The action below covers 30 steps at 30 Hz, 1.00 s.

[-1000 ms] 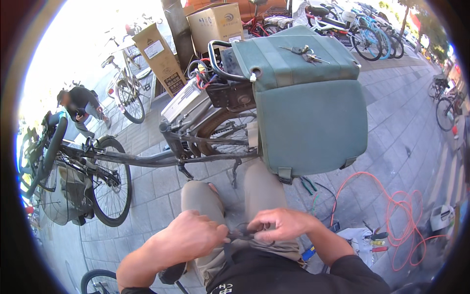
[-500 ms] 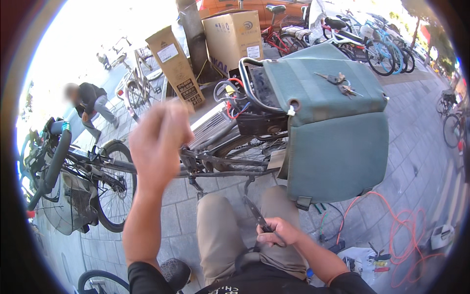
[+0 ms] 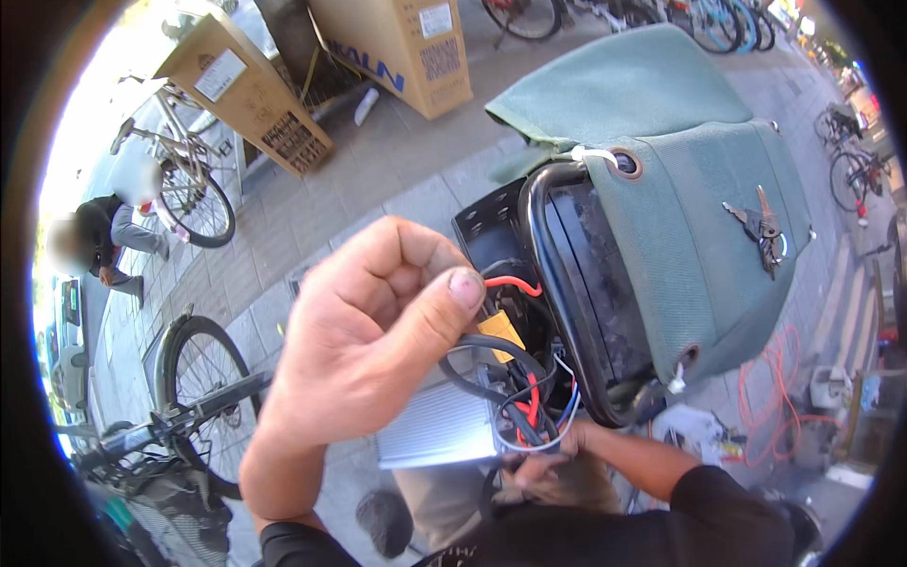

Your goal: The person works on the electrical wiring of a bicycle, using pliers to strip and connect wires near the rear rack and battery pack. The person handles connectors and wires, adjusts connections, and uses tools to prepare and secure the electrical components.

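My left hand (image 3: 368,331) is raised over the bike, with curled fingers and the thumb pressed to them. Whatever is in the pinch is too small or hidden. Close by its thumb run a red wire (image 3: 515,282) and black cables (image 3: 477,383), with a yellow connector (image 3: 501,335) among them. Below lies a silver ribbed metal box (image 3: 439,430). Low down, my right hand (image 3: 543,468) is blurred and partly covered by wires and the black rack frame (image 3: 540,236); its grip does not show. A green canvas bag (image 3: 699,208) hangs over the rack, with keys (image 3: 761,231) on top.
Two cardboard boxes, a narrow one (image 3: 255,104) and a larger one (image 3: 416,47), stand beyond the bike. A person (image 3: 113,227) crouches at far left near a parked bicycle (image 3: 194,184). Orange cable (image 3: 770,397) lies coiled on the paving at right.
The view has leaned closer to the rack and wiring. My left hand has come down beside the wires. My right hand, holding scissors before, is now mostly covered, and the scissors are not visible.
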Motion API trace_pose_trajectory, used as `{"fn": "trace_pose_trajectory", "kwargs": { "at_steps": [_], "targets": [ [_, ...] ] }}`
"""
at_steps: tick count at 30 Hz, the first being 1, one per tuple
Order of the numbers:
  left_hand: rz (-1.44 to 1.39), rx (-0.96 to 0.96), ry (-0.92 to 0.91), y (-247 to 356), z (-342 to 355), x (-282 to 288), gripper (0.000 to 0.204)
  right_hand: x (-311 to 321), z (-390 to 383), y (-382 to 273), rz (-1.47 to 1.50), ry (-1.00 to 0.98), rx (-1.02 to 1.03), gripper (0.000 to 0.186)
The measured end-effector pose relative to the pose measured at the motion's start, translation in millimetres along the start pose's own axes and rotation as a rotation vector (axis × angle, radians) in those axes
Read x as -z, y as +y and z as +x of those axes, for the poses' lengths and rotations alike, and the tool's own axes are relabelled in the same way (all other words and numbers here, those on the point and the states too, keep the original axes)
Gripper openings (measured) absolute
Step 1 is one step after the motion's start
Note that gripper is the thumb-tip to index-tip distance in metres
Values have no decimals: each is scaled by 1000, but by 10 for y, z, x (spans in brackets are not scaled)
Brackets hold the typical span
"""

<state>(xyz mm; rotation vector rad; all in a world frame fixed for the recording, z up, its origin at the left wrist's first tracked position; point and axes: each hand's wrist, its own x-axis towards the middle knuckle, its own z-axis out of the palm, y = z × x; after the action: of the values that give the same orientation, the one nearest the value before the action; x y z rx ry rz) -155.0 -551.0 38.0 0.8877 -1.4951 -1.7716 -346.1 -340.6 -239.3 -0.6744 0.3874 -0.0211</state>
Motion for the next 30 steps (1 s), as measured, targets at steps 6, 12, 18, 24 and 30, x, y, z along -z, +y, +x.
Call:
{"fn": "trace_pose_trajectory", "kwargs": {
  "at_steps": [6, 12, 18, 24, 30],
  "targets": [
    [-254, 433, 93, 162, -59, -27, 16, -531, 55, -328, 301, 87, -122, 31],
    [-259, 541, 156, 414, -170, -120, 25, -1397, -385, -782, 98, 233, -303, 37],
    [-113, 549, 138, 394, -76, -205, 18, -1988, -1300, -1241, -261, 477, -260, 46],
    [-230, 595, 190, 460, -164, -211, 22, -2106, -2241, -1845, -147, 515, -308, 51],
    [-267, 595, 232, 480, -156, -264, 23, -2141, -2821, -2288, -24, 551, -121, 48]
  ]
}}
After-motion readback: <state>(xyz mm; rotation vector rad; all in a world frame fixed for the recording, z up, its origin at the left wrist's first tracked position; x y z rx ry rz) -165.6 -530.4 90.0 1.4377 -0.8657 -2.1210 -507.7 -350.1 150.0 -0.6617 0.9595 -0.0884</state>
